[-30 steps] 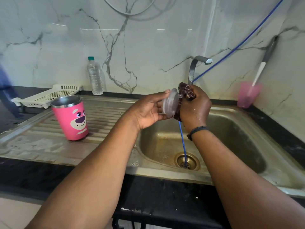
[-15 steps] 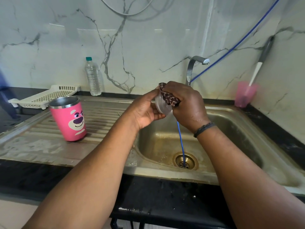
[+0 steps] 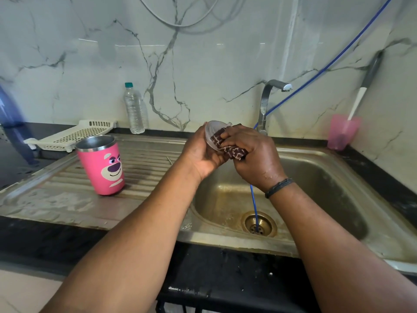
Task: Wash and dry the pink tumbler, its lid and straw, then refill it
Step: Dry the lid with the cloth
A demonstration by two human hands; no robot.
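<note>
The pink tumbler [image 3: 102,166] with a bear face stands upright and lidless on the steel drainboard at the left. Above the sink's left edge my left hand [image 3: 199,157] grips the clear round lid [image 3: 213,129] by its rim, tilted on edge. My right hand [image 3: 255,157] presses a dark brown patterned cloth [image 3: 228,147] against the lid's inner face. No straw shows in this view.
The steel sink [image 3: 316,177] holds a blue hose [image 3: 253,199] running into its drain. The tap [image 3: 268,98] stands behind my hands. A water bottle [image 3: 134,109] and white tray [image 3: 74,134] sit at the back left, a pink cup [image 3: 341,132] with a brush at the back right.
Both hands have shifted slightly left. The lid has turned in my left hand, and the cloth has moved from the lid's right side across its top to its inner face.
</note>
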